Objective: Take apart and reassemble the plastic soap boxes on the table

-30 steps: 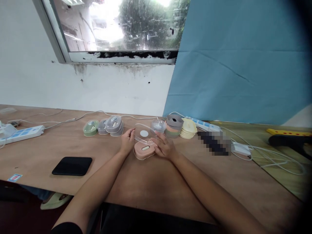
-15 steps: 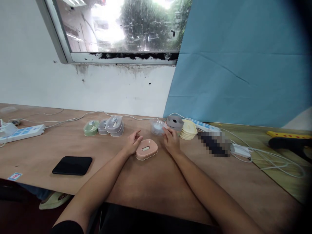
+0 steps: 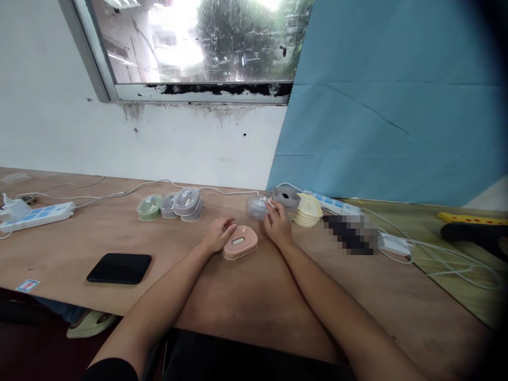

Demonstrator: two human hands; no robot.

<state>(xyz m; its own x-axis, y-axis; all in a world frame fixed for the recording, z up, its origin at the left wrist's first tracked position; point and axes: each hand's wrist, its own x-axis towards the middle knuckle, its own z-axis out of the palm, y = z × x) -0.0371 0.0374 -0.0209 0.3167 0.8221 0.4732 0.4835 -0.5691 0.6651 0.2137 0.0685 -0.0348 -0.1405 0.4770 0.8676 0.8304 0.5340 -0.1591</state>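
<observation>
A pink oval box with a slot in its lid sits on the table between my hands. My left hand rests at the box's left edge, fingers loosely stretched and thumb against the side. Farther off, my right hand reaches to a clear plastic container. Its thumb and fingertips are pinched around something small and whitish, too small to name. Just behind that hand stand a grey oval ring-shaped part and a stack of pale yellow oval pieces.
Green and grey lidded boxes stand at the back left. A black phone lies at the front left. Power strips lie left and right, with loose white cables and a white adapter at the right.
The whitish thing at my right fingertips shows more clearly, and the white patch in the clear container no longer shows. My left hand stays beside the pink box.
</observation>
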